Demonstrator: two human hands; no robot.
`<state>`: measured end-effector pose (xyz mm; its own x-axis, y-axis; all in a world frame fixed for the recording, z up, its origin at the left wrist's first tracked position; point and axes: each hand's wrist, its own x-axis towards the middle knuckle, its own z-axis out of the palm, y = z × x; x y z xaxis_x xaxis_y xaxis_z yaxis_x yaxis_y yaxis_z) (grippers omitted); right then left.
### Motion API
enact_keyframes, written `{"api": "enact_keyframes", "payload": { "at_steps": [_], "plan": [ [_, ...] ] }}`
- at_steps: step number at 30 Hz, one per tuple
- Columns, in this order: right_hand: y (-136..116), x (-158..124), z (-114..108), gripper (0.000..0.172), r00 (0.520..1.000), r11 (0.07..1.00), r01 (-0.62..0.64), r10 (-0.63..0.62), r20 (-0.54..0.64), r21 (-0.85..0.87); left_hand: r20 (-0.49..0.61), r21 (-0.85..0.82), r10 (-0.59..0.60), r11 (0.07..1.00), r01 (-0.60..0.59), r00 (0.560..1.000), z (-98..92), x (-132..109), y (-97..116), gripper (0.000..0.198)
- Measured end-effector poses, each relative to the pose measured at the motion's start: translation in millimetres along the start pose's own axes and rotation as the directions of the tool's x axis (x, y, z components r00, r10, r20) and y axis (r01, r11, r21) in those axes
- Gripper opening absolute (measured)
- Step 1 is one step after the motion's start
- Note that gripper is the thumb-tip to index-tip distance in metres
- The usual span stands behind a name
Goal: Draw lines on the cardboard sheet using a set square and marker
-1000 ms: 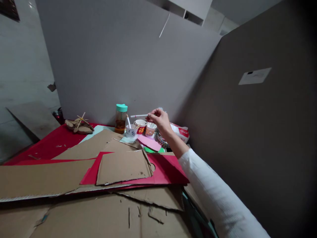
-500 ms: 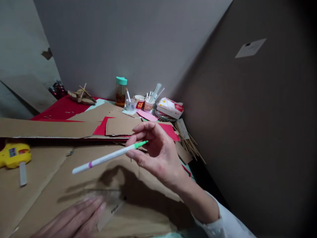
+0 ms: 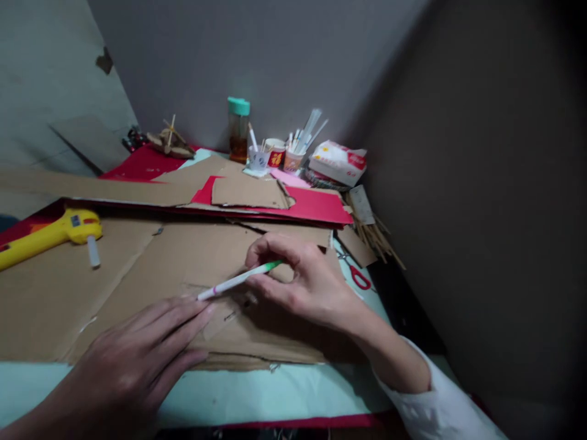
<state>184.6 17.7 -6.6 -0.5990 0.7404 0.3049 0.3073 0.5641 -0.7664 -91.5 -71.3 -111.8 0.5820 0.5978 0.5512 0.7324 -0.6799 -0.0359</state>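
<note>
My right hand (image 3: 307,281) pinches a slim white marker pen (image 3: 233,282) between thumb and fingertips. Its green pointed end lies toward my palm, while the white end with a purple ring points left. That white end appears over the fingertips of my left hand (image 3: 142,348); whether they touch I cannot tell. My left fingers lie stretched out and flat on a clear plastic piece (image 3: 219,327) with small dark print, partly hidden under them. Beneath it is a large brown cardboard sheet (image 3: 197,244).
A yellow glue gun (image 3: 82,226) lies on the cardboard at left. Red-handled scissors (image 3: 360,278) and thin sticks (image 3: 378,235) are at right. Behind stand a teal-lidded bottle (image 3: 238,131), a paper cup (image 3: 293,160) of sticks and a tissue pack (image 3: 337,162). A wall (image 3: 481,183) closes the right side.
My right hand has lowered the pen, and its white end is now at my left fingertips. The view has tilted downward, showing the cardboard's front edge and the pale green tablecloth.
</note>
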Motion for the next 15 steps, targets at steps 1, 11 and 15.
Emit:
{"api": "enact_keyframes", "payload": {
  "at_steps": [1, 11, 15],
  "plan": [
    [5, -1, -1, 0.009, 0.999, 0.998, -0.007, 0.01, 0.053, -0.061, 0.018, 0.009, 0.012, 1.0, -0.012, 1.0, -3.2, 3, 1, 0.04],
    [24, 5, -6, 0.009, 0.991, 0.981, 0.055, -0.03, 0.134, -0.188, 0.117, -0.102, 0.023, 0.995, -0.011, 0.993, -12.7, 2, 18, 0.051],
    [23, 9, 9, 0.008, 0.967, 0.92, -0.212, 0.247, -0.067, 0.329, 0.092, -0.162, -0.071, 0.983, 0.086, 0.993, -10.2, 5, 26, 0.042]
  ]
}}
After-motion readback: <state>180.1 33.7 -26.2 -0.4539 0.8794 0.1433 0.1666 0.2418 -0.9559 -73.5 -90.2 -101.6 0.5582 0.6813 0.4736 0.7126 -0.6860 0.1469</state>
